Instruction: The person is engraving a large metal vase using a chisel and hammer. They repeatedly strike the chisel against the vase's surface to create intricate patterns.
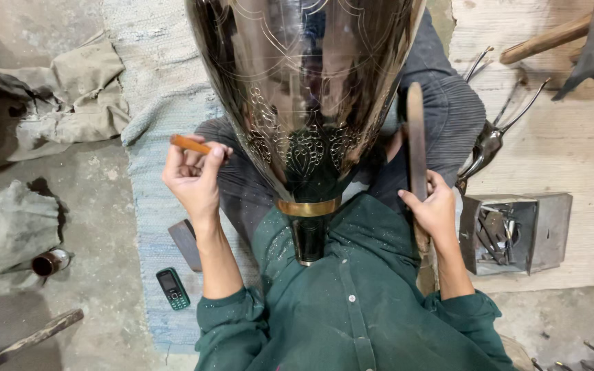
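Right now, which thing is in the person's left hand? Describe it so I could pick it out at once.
Start from the big dark engraved metal vase lying in the person's lap. Just beside its narrowing body, the left hand is raised with its fingers curled around a short orange-brown rod. Unlike the long flat dark tool in the right hand, it is small, round and warm-coloured.
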